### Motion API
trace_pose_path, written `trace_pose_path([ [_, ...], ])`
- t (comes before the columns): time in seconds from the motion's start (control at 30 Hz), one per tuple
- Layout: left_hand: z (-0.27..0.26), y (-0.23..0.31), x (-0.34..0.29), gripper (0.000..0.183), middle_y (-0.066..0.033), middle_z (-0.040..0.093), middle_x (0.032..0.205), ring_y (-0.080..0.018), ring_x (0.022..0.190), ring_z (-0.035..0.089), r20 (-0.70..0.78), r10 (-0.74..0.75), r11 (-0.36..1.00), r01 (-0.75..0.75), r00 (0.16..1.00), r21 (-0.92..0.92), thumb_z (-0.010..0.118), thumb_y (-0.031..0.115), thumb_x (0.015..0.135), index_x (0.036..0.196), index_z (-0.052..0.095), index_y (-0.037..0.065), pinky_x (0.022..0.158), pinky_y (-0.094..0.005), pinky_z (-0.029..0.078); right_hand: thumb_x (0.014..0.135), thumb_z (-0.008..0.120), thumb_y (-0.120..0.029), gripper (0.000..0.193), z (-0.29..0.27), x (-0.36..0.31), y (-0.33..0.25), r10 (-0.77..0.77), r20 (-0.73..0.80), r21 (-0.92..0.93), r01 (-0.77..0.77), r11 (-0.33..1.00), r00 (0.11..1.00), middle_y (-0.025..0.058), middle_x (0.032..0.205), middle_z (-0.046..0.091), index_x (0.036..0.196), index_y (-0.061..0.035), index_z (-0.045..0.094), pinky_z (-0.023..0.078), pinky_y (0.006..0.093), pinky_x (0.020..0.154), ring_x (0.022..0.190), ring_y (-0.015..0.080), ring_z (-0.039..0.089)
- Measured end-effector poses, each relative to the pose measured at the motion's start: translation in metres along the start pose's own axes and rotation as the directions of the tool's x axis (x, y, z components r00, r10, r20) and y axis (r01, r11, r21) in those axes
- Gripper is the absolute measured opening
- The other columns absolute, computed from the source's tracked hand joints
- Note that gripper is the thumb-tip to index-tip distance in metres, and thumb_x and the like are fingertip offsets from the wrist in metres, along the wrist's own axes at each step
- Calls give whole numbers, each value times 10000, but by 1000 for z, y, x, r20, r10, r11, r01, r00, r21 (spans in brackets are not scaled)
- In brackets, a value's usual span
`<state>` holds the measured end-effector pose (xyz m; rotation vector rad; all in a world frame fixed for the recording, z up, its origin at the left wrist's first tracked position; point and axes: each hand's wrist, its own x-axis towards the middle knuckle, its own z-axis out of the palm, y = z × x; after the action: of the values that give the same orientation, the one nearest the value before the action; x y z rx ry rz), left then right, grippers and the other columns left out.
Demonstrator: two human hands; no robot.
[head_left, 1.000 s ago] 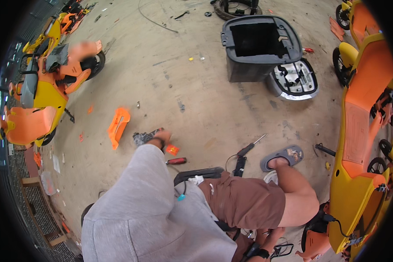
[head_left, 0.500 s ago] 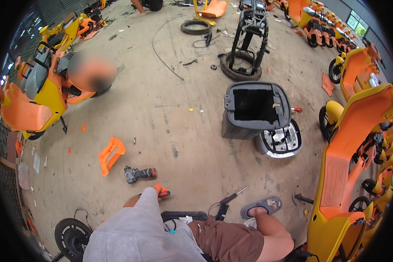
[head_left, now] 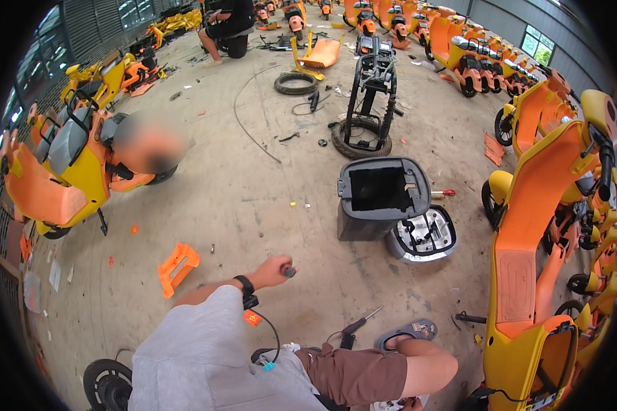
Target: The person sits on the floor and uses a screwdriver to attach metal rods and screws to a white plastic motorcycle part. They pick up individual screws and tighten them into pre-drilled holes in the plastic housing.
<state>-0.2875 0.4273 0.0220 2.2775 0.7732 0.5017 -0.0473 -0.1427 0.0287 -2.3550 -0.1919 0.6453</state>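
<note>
My left hand (head_left: 273, 271) is stretched out over the floor, fingers wrapped round a dark cylindrical thing (head_left: 289, 272); only its round end shows, so its kind is unclear. A black band (head_left: 244, 284) with a small device sits on the wrist, and a cable runs from it to a blue connector (head_left: 269, 366) by my grey shirt. Below the wrist lies a small orange piece (head_left: 252, 318). Left of the forearm rests an orange plastic frame part (head_left: 178, 270). My right hand is not visible. A black corded tool with a thin metal tip (head_left: 352, 327) lies near my sandalled foot (head_left: 411, 332).
A grey open bin-like box (head_left: 370, 222) stands ahead, beside its silvery lid-like part (head_left: 425, 236). A bare black frame (head_left: 370, 96) stands over a tyre. Yellow-orange scooters (head_left: 524, 267) line the right; another (head_left: 62, 185) stands left. A person (head_left: 230, 27) crouches far back.
My left arm has reached forward and right, bringing the hand and dark thing into view. The view has tilted up. The power tool seen on the floor before no longer shows.
</note>
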Motion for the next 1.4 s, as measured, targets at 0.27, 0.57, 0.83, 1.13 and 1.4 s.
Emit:
trace_pose_path([
  [0.27,32,38,-2,299,-120,492,597,-246,539,465,-39,108,981,-112,993,-161,731,243,865,749,548,37,527,-375,404,966,484,-249,326,-4,-7,14,-66,8,45,66,997,998,191,957,714,1143,-19,633,480,429,847,912,290,676],
  [0.57,97,55,-49,334,-131,583,639,-219,576,508,488,39,976,70,872,-204,696,337,863,818,614,17,596,-372,471,967,477,-239,321,-12,-21,14,-43,-19,11,44,999,999,192,945,717,1136,-19,639,478,430,847,913,304,674],
  [0.83,-79,33,92,81,-172,613,751,-388,763,609,-64,97,919,-64,993,390,645,120,792,781,584,67,664,-471,481,966,473,-234,321,-15,-17,9,-57,-37,-29,56,998,998,196,943,714,1130,-15,640,478,427,841,918,326,668],
  [1.13,-49,52,78,205,-154,518,648,-354,657,537,-37,320,938,-311,947,154,671,103,790,681,509,42,601,-437,432,965,467,-228,321,-14,-31,-3,-38,-25,-87,35,996,999,200,941,710,1123,-9,641,479,425,834,924,350,660],
  [1.4,85,32,-21,282,-17,407,543,-152,551,392,796,247,942,57,552,-332,687,160,781,678,472,9,517,-369,356,964,463,-223,321,-24,-46,-37,59,-3,-236,-58,970,998,204,939,707,1117,-5,643,480,422,828,929,372,654],
])
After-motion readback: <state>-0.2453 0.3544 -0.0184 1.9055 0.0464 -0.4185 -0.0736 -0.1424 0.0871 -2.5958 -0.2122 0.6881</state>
